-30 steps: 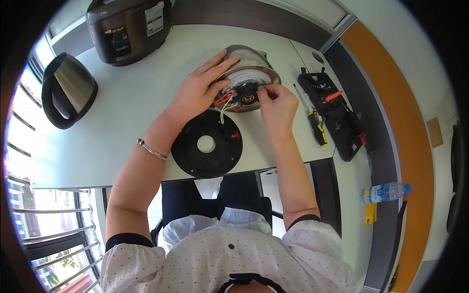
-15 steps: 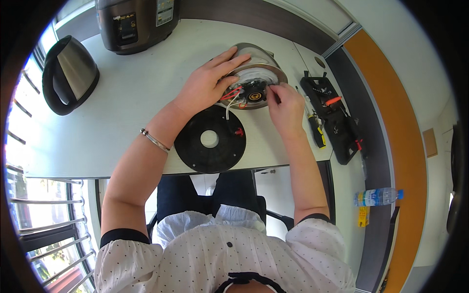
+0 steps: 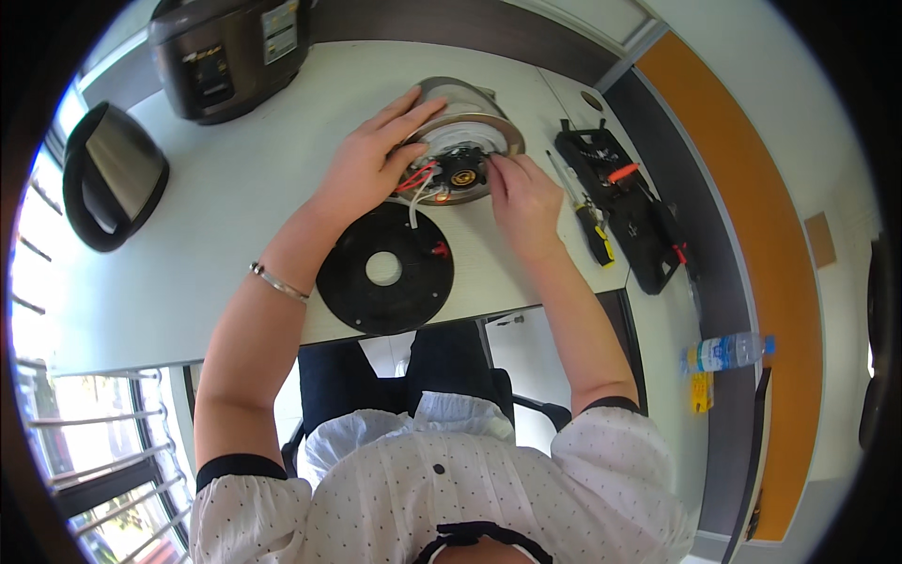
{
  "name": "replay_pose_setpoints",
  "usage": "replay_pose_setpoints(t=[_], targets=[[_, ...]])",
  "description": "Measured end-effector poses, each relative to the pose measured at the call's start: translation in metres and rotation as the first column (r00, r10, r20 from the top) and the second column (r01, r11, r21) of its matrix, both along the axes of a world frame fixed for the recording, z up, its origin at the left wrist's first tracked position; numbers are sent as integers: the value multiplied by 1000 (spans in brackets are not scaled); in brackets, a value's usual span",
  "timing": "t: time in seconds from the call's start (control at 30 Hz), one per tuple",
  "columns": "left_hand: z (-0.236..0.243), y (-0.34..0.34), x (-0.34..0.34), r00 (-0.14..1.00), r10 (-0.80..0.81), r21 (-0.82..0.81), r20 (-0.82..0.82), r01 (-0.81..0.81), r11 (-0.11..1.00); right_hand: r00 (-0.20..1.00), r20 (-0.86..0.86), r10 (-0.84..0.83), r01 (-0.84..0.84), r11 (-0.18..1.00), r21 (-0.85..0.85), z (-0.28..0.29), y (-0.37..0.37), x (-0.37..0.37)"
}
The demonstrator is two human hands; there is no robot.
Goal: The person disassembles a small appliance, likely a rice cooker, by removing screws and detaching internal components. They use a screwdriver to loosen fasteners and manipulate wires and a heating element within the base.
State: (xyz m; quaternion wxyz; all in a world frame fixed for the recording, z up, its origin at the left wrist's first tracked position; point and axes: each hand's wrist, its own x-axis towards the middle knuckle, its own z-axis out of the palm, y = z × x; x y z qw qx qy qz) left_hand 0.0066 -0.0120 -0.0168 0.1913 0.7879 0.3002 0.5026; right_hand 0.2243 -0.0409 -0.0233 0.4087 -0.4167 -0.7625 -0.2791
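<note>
Metal pot (image 3: 462, 94) lies tipped over on the pale surface (image 3: 235, 216), straight ahead of the person, its open underside turned toward them so that the black round part (image 3: 461, 175) shows inside. The left hand (image 3: 365, 162) is laid over the pot's left side with fingers and thumb spread apart, pressing rather than clasping. At the right edge of the black part, the right hand's (image 3: 528, 207) grip has thumb and forefinger tips close together; I cannot tell whether they are clamped on anything, since the hand hides the spot. For fine fingertip work like this, the left palm would do well to bear down evenly, because a curved shell seems likely to roll once pushed from one side. Small, straight pulls or turns look safer than a hard twist, and the red wires (image 3: 419, 177) and the white wire (image 3: 413, 214) (which reaches down over the rim toward the black disc (image 3: 418, 299)) deserve slack, or their joints could be strained. The disc itself sits flat just below the pot, near the left forearm, so the wires' lower ends are best kept from snagging on it. If fingertips prove too weak, the screwdriver (image 3: 595, 235) lies near the right hand, beside the tool case (image 3: 641, 226).
</note>
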Motion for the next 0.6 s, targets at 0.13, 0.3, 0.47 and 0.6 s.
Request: replay_pose_setpoints(t=[0.13,0.3,0.47,0.6], targets=[[0,2,-1,1000,-9,7,19,9,1000,997,-69,-45,41,997,-62,1,-4,-8],[3,1,1,1000,25,44,-8,-24,999,976,-207,-66,40,991,-126,2,-2,-14],[7,-3,2,999,-11,-26,-33,10,1000,915,-401,-44,-33,983,-182,0,-1,-19],[6,-2,2,1000,-11,9,-19,11,1000,854,-517,-54,-82,968,-237,0,-1,-23]])
